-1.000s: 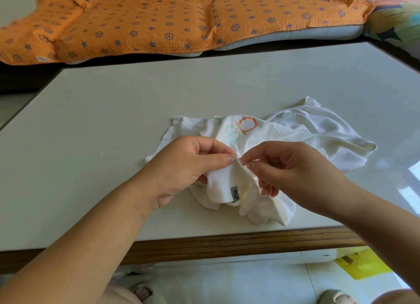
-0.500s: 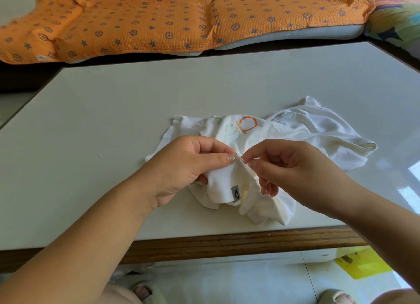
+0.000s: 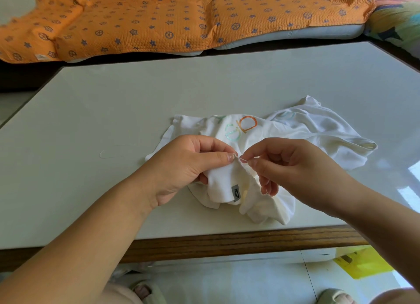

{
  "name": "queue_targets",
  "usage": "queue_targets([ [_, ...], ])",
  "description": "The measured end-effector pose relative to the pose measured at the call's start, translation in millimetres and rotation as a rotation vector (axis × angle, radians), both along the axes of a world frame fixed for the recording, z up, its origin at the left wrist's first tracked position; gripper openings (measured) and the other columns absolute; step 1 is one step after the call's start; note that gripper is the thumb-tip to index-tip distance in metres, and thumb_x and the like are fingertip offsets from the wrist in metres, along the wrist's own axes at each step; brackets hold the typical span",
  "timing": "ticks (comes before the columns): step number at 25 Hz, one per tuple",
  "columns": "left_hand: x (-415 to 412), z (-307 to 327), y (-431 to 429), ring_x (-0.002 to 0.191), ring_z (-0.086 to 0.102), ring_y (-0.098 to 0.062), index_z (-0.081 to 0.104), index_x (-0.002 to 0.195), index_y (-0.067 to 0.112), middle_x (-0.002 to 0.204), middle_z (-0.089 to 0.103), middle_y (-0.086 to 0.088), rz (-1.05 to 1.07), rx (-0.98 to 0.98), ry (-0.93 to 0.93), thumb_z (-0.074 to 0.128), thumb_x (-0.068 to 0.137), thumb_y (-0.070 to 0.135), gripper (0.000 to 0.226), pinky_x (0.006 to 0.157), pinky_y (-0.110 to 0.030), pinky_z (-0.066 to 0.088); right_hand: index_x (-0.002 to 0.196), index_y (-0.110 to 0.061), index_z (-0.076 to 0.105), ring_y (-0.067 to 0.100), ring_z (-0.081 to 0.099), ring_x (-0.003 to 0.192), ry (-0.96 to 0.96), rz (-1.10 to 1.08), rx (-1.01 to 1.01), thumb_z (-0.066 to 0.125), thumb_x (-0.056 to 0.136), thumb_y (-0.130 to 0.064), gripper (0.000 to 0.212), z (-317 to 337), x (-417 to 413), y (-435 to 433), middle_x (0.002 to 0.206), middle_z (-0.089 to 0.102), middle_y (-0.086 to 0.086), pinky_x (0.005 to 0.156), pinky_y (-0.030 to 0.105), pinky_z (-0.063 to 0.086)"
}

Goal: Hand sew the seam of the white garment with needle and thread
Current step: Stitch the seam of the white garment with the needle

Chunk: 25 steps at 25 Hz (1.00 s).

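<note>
Our left hand point(image 3: 188, 167) pinches a seam fold of the white garment point(image 3: 318, 131) near the tabletop point(image 3: 113, 110) edge at 6 o'clock, steadying it; our right hand point(image 3: 295, 167), at 3 o'clock, pinches the needle point(image 3: 243, 160) there.

Readable text: close to none, just loose print letters on the white garment point(image 3: 318, 131).
Outline orange letter point(image 3: 247, 124), seen rotated, reads as "d" or "p", can't fix which. Pale green outline letter point(image 3: 232, 133) sits at its 8 o'clock, looks like "e". Green stroke fragment point(image 3: 218, 118) at 10 o'clock of that is cut off by a fold. Faint bluish print point(image 3: 286, 115) on the fold at 2 o'clock is unreadable. Grey tag point(image 3: 236, 192) on the hem, 6 o'clock of the letters: small dark mark, too small to read. Orange blanket point(image 3: 181, 15): small label point(image 3: 41, 57) at 10 o'clock of view, illegible; star and circle motifs only. Yellow bag point(image 3: 366, 264) at 5 o'clock has a dark mark, unreadable.
</note>
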<state>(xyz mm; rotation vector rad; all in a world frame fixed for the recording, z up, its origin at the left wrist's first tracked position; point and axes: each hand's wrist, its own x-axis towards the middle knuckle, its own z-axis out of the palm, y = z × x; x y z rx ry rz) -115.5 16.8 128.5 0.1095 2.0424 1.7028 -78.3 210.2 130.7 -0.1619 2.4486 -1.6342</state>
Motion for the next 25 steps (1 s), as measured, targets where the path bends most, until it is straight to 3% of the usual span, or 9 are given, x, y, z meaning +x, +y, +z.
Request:
queue_targets([
  [16, -0.4, -1.8, -1.8, 0.071, 0.066, -0.009, 0.077, 0.079, 0.021, 0.081, 0.074, 0.001, -0.016, 0.010, -0.026, 0.071, 0.074, 0.022, 0.007, 0.061, -0.021, 0.050, 0.089, -0.025, 0.072, 0.010, 0.060, 0.051, -0.012, 0.015, 0.002, 0.059, 0.093, -0.011, 0.020, -2.9, -1.0, 1.5, 0.058, 0.064, 0.004, 0.056, 0.017, 0.049],
  [25, -0.3, -2.5, -1.7, 0.073, 0.065, -0.010, 0.077, 0.079, 0.021, 0.081, 0.072, 0.000, -0.060, 0.047, -0.055, 0.072, 0.064, 0.030, 0.018, 0.064, -0.024, 0.051, 0.091, -0.008, 0.067, 0.015, 0.064, 0.055, -0.052, 0.038, -0.148, 0.057, 0.094, -0.008, 0.010, -6.7, -2.6, 2.4, 0.063, 0.065, 0.006, 0.055, 0.021, 0.049],
])
